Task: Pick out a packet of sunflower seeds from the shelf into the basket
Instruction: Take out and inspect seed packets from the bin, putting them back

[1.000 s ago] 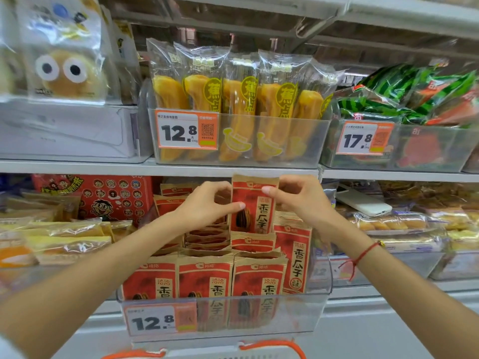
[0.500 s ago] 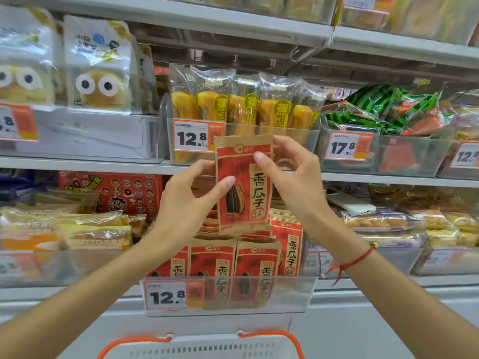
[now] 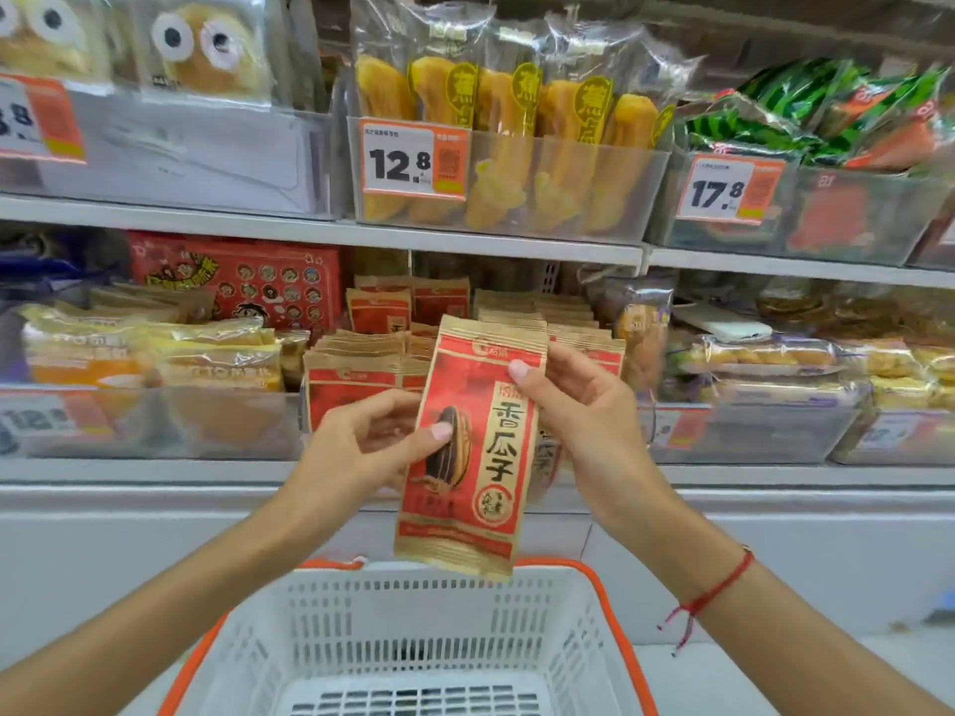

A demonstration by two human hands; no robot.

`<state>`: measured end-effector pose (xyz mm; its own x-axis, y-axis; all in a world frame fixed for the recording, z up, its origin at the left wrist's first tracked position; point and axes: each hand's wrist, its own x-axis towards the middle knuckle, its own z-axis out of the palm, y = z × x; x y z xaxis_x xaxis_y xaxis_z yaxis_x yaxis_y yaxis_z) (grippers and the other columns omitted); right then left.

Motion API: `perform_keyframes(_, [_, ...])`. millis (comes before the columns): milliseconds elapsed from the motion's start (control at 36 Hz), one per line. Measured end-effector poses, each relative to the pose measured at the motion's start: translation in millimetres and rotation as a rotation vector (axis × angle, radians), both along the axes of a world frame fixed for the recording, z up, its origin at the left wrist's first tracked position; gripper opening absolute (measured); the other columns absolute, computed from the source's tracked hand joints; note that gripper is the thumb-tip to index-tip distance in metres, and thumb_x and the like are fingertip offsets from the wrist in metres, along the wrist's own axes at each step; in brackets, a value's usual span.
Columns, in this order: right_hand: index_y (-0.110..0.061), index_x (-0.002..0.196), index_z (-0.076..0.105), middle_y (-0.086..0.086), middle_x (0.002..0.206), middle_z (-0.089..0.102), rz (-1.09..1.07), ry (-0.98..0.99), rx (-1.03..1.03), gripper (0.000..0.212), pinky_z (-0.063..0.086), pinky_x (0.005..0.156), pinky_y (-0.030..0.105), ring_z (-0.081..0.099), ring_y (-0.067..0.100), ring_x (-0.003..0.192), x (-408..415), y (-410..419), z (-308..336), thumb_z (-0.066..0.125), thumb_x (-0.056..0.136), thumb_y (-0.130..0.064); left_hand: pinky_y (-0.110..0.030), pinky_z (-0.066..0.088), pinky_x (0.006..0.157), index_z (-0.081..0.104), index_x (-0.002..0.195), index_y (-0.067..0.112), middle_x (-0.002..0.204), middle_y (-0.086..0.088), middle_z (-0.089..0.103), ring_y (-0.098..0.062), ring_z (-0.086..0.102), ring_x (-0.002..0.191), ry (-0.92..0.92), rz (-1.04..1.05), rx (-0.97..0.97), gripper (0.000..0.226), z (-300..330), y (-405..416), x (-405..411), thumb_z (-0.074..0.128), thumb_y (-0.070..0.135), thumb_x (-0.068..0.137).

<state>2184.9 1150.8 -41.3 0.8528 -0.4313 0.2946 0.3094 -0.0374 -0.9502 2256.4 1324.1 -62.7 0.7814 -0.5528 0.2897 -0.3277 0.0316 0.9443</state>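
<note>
A red and tan packet of sunflower seeds hangs upright in front of the shelf, its bottom edge just above the far rim of the white basket. My left hand pinches its left side, thumb on the printed seed. My right hand pinches its upper right edge. Behind the packet, more of the same packets stand in a clear bin on the lower shelf.
The basket has orange handles and sits below my hands. The upper shelf holds yellow banana-cake packs, watermelon-print packs and price tags. Bread packs lie left of the seeds, other snacks right.
Both hands brought the packet out of the bin and down toward the basket. The view tilted down, showing much more of the basket.
</note>
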Motion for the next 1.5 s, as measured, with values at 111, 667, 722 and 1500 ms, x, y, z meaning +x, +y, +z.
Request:
perform_keyframes(111, [-0.025,0.122,0.059,-0.002,0.104,0.073,0.069,0.097,-0.113,0.053,0.057,0.073,0.022,0.069,0.012,0.095,-6,-6,-8,0.077,0.073,-0.027,-0.016,0.053,0.066,0.07,0.101,0.026,0.096,0.009,0.075,-0.005,0.07,0.091,0.065,0.055,-0.043,0.029,-9,-3,2,0.067,0.038,0.074])
perform_keyframes(667, [-0.025,0.113,0.066,-0.003,0.1,0.074,0.036,0.157,-0.235,0.028,0.053,0.081,0.02,0.069,0.007,0.096,-6,-25,-23,0.07,0.085,-0.021,-0.022,0.054,0.07,0.061,0.103,0.024,0.105,0.01,0.071,-0.006,0.068,0.097,0.19,-0.12,0.155,0.034,-25,3,4,0.076,0.04,0.076])
perform_keyframes(722, [-0.026,0.109,0.068,-0.003,0.099,0.075,0.031,0.138,-0.229,0.024,0.054,0.082,0.021,0.069,0.008,0.096,-7,-26,-22,0.069,0.086,-0.019,-0.019,0.053,0.068,0.06,0.103,0.026,0.105,0.012,0.071,-0.005,0.067,0.097,0.175,-0.145,0.192,0.032,-26,3,3,0.073,0.04,0.077])
perform_keyframes(1500, [-0.026,0.117,0.059,0.002,0.096,0.075,0.113,0.218,-0.181,0.032,0.056,0.082,0.024,0.071,0.012,0.092,-15,-21,-43,0.067,0.086,-0.018,-0.027,0.057,0.077,0.06,0.113,0.027,0.111,0.011,0.07,-0.005,0.068,0.099,0.265,-0.122,0.246,0.027,-35,12,-12,0.063,0.034,0.087])
